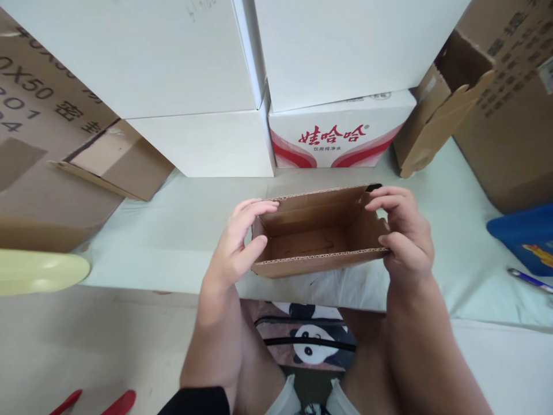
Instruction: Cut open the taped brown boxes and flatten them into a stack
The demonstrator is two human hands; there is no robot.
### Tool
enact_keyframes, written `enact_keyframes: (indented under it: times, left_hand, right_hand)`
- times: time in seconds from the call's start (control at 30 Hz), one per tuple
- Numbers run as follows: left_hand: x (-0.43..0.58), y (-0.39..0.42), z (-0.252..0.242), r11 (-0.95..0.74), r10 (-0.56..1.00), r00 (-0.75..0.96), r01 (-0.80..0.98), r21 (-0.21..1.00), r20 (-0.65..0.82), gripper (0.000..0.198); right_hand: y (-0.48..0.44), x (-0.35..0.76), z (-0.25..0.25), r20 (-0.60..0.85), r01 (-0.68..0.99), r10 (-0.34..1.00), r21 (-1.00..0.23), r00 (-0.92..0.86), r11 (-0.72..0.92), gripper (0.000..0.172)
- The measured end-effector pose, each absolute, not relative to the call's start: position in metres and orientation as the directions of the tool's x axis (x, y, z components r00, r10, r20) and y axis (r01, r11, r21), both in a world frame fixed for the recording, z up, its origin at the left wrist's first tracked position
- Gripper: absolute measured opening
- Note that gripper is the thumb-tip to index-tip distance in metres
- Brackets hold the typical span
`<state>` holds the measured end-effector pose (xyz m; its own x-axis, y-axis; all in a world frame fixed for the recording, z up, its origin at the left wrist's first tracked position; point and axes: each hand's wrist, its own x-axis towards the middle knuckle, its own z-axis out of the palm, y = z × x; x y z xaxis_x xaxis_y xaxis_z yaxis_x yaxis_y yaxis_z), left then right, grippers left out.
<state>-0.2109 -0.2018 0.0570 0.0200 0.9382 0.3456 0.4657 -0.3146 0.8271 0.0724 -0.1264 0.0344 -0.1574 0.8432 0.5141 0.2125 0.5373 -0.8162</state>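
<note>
Red-and-white box [337,138]: "娃哈哈", "饮用纯净水"; left carton [41,124]: "X50", "密封"; right carton [496,150]: print blurred.

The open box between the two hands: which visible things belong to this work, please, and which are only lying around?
In use: open cardboard box, left hand, right hand.
Seemingly only lying around: red-lettered white carton, blue container, pen, pale yellow object.

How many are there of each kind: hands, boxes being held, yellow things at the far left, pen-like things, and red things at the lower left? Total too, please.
Hands: 2, the left hand and right hand
Held boxes: 1, the open brown box
Yellow things: 1
Pen-like things: 1
Red things: 2
Total: 7
</note>
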Motion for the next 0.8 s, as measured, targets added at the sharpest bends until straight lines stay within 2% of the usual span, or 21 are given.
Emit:
enact_keyframes:
  times: [0.13,0.23,0.37,0.53,0.67,0.8]
  left_hand:
    - [-0.208,-0.198,0.052,-0.247,0.962,-0.069,0.181,0.952,0.263,0.041]
    - [-0.208,-0.197,0.05,-0.217,0.972,-0.088,-0.001,0.976,0.217,0.035]
    - [-0.21,-0.195,0.047,-0.145,0.985,-0.096,-0.037,0.989,0.14,0.025]
    - [-0.21,-0.19,0.043,-0.062,0.98,-0.196,-0.185,0.981,0.025,0.035]
    - [-0.21,-0.188,0.039,-0.019,0.98,-0.199,-0.188,0.982,-0.019,0.039]
    - [-0.21,-0.187,0.036,-0.065,0.98,-0.196,-0.188,0.98,0.027,0.036]
  right_hand:
    - [-0.127,0.07,0.033,0.512,0.142,0.839,-0.831,-0.186,0.539,0.045]
    - [-0.129,0.07,0.034,0.449,0.071,0.867,-0.878,-0.216,0.473,0.046]
    - [-0.131,0.068,0.038,0.318,0.019,0.914,-0.943,-0.253,0.334,0.04]
    - [-0.132,0.064,0.041,0.197,0.051,0.954,-0.976,-0.225,0.213,0.031]
    - [-0.132,0.068,0.041,0.201,0.043,0.94,-0.974,-0.275,0.221,0.036]
    - [-0.129,0.077,0.041,0.265,0.073,0.869,-0.944,-0.417,0.323,0.041]
